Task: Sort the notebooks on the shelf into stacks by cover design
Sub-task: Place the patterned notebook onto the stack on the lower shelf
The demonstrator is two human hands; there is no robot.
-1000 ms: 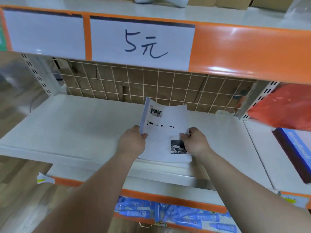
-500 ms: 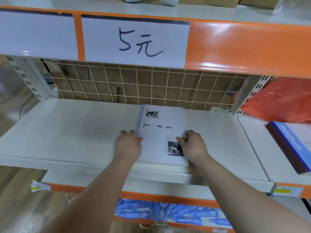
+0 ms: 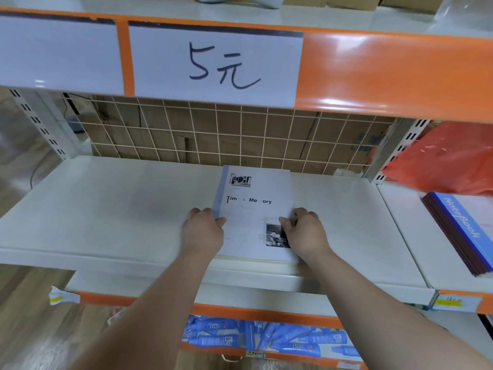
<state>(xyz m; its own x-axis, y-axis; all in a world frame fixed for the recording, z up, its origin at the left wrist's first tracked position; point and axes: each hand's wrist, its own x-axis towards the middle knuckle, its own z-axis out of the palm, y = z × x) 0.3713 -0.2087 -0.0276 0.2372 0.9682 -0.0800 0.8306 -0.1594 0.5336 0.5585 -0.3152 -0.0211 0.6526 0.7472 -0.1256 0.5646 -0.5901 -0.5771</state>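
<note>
A pale notebook (image 3: 256,209) printed "Time & Memory", with two small black-and-white photos, lies flat on the white shelf (image 3: 106,209), apparently on top of a thin stack. My left hand (image 3: 204,232) grips its left edge, thumb on the cover. My right hand (image 3: 306,232) grips its right edge, thumb over the lower photo. On the neighbouring shelf section to the right lies a stack of blue "Notebook" notebooks (image 3: 464,233) with dark edges.
A wire grid (image 3: 240,134) backs the shelf, cardboard behind it. An orange rail above carries a white "5元" sign (image 3: 216,65). A red plastic bag (image 3: 448,161) sits at the right. Blue packets (image 3: 266,340) fill the lower shelf.
The notebook was tilted up off the shelf a second ago; both hands have laid it flat on the shelf and still hold its edges.
</note>
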